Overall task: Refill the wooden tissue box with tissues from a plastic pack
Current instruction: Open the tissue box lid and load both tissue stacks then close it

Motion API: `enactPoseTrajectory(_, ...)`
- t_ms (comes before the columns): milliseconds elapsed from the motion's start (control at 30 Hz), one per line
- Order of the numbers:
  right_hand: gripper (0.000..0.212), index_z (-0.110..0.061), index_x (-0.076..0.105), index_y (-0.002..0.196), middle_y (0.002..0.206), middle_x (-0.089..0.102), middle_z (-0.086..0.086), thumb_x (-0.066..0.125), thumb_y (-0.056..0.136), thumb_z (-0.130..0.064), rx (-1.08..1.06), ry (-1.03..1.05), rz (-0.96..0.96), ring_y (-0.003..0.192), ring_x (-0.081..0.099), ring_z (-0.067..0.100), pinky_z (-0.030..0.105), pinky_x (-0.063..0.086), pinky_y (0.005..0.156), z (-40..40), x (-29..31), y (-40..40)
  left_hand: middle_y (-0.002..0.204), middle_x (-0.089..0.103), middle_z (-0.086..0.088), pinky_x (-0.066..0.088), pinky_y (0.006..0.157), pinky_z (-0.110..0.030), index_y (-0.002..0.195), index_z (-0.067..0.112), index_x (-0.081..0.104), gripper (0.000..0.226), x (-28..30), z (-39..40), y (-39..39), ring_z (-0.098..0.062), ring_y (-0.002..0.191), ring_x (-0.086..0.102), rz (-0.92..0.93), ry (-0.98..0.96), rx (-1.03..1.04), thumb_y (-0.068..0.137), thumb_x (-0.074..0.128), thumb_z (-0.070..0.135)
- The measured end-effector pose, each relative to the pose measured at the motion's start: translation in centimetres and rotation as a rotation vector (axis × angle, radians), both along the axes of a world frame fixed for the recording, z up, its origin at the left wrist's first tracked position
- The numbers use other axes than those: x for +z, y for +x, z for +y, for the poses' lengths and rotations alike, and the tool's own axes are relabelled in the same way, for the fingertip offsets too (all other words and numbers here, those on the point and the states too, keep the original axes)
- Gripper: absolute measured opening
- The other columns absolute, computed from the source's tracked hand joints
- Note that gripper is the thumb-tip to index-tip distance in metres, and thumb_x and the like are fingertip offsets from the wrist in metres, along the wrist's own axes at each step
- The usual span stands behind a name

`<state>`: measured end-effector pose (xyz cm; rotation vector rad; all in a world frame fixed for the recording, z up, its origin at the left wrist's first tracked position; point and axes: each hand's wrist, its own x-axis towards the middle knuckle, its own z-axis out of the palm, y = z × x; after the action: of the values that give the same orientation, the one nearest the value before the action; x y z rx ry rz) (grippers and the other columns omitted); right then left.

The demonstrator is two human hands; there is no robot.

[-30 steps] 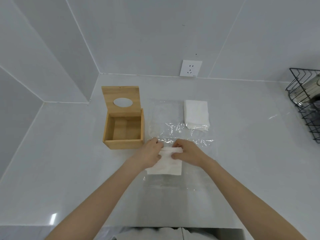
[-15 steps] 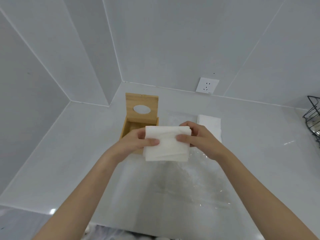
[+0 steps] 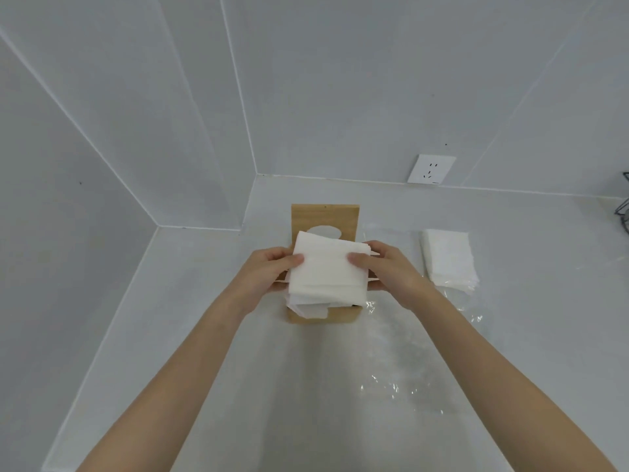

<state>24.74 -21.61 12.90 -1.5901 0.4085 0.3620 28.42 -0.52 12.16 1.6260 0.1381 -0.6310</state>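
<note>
Left hand: the left hand (image 3: 263, 277) pinches the left edge of the tissue stack (image 3: 326, 274), thumb on top, fingers curled underneath.
Right hand: the right hand (image 3: 388, 270) pinches the stack's right edge the same way, thumb on top.
Tissue stack: white, folded, held in the air directly over the wooden tissue box (image 3: 323, 313); loose lower sheets hang down at its 6 o'clock edge and overlap the box's near wall.
Box: light wood, open, its lid (image 3: 325, 218) standing up at 12 o'clock with an oval hole partly covered by the stack. The box interior is hidden behind the tissues and hands.
Second tissue pile: another white stack (image 3: 447, 260) lies at 3 o'clock from the box, well apart, on the countertop.
Plastic wrap: clear, crinkled film (image 3: 401, 379) lies flat at 4 to 5 o'clock from the box, reaching under the second pile.
Surroundings: white countertop (image 3: 190, 318), grey wall panels, a white wall socket (image 3: 431, 169) at 1 o'clock, and a black wire rack (image 3: 624, 212) at the right edge.
</note>
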Motion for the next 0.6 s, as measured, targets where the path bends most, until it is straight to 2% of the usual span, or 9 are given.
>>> enactPoseTrajectory(100,0.029,-0.006,0.055,0.113,0.096,0.064,0.008,0.060,0.085,-0.011,-0.074,-0.036,0.046,0.076,0.065,0.018,0.027,0.057,0.063,0.9,-0.7,0.5,0.092,0.067,-0.009,0.056,0.057,-0.019,0.105,0.003,0.064,0.024,-0.5,0.3,0.9,-0.020,0.078,0.064,-0.038,0.118,-0.023,0.083,0.064,0.014)
enactPoseTrajectory(167,0.030,-0.005,0.054,0.114,0.088,0.063,0.006,0.060,0.085,-0.007,-0.125,-0.090,0.042,0.076,0.063,0.019,0.029,0.057,0.064,1.3,-1.2,0.6,0.097,0.068,-0.014,0.058,0.061,-0.024,0.107,0.006,0.063,0.029,-1.1,0.3,1.3,-0.023,0.081,0.066,-0.084,0.200,-0.023,0.080,0.067,0.014)
enactPoseTrajectory(233,0.029,-0.006,0.053,0.111,0.083,0.060,0.005,0.060,0.083,-0.007,-0.178,-0.184,0.005,0.080,0.062,0.025,0.039,0.055,0.072,1.6,-1.6,0.6,0.097,0.069,-0.014,0.058,0.071,-0.033,0.105,0.008,0.064,0.028,-1.5,0.0,1.5,-0.025,0.086,0.067,-0.162,0.282,-0.040,0.078,0.069,0.015)
enactPoseTrajectory(300,0.026,-0.012,0.054,0.105,0.085,0.062,0.009,0.062,0.081,-0.008,-0.215,-0.274,-0.052,0.087,0.063,0.031,0.045,0.053,0.078,1.9,-1.6,0.7,0.097,0.070,-0.011,0.054,0.077,-0.033,0.104,0.009,0.064,0.027,-1.6,-0.4,1.6,-0.022,0.088,0.065,-0.241,0.331,-0.059,0.078,0.069,0.017)
enactPoseTrajectory(433,0.025,-0.018,0.054,0.103,0.088,0.065,0.009,0.062,0.081,-0.009,-0.255,-0.382,-0.180,0.080,0.060,0.025,0.035,0.048,0.073,1.8,-1.2,0.9,0.101,0.070,-0.008,0.046,0.069,-0.019,0.108,0.009,0.062,0.029,-1.3,-1.3,1.8,-0.015,0.084,0.061,-0.369,0.344,-0.022,0.081,0.067,0.016)
enactPoseTrajectory(533,0.024,-0.021,0.053,0.099,0.089,0.068,0.010,0.063,0.081,-0.010,-0.234,-0.386,-0.224,0.080,0.061,0.026,0.035,0.049,0.073,1.6,-1.2,0.8,0.095,0.071,-0.006,0.045,0.065,-0.012,0.107,0.010,0.063,0.027,-1.2,-1.3,2.0,-0.014,0.080,0.062,-0.391,0.343,0.004,0.080,0.067,0.016)
enactPoseTrajectory(600,0.023,-0.022,0.053,0.098,0.088,0.068,0.009,0.064,0.081,-0.011,-0.202,-0.389,-0.210,0.079,0.061,0.023,0.025,0.048,0.068,1.6,-1.5,0.7,0.089,0.067,-0.001,0.044,0.064,-0.014,0.105,0.010,0.064,0.026,-1.4,-1.2,1.7,-0.014,0.081,0.061,-0.372,0.380,-0.006,0.080,0.067,0.017)
